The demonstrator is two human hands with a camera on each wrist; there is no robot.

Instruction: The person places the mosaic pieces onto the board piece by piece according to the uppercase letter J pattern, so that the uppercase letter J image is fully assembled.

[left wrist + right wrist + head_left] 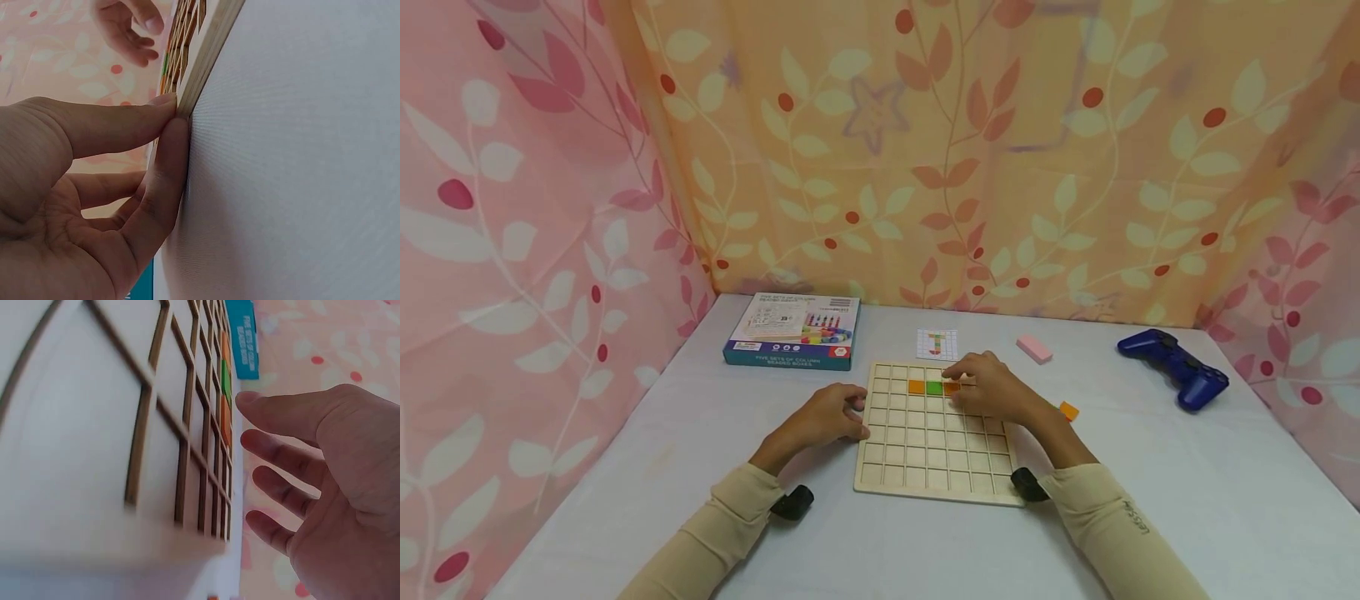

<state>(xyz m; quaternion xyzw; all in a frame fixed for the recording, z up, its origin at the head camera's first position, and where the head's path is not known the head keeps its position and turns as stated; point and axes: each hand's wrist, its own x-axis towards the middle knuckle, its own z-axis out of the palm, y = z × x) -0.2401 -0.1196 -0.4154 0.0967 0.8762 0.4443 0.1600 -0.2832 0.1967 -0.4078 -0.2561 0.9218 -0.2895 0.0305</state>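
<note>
A square wooden grid board [916,457] lies on the white-covered table. Near its far side an orange tile [916,387], a green tile [934,387] and a second orange tile [951,388] sit side by side in one row of squares. My left hand [826,416] pinches the board's left edge; the left wrist view shows thumb and index finger [164,178] meeting at the rim. Over the upper right of the board, my right hand [992,388] hovers beside the second orange tile. Its fingers [284,490] are loosely bent and apart, with nothing seen between them.
Behind the board lies a small printed grid card [937,344], with a pink block [1034,348] to its right. Loose orange tile [1069,411] lies beside the right forearm, partly hidden. A blue game controller [1172,367] is at far right, a flat box [793,331] at back left.
</note>
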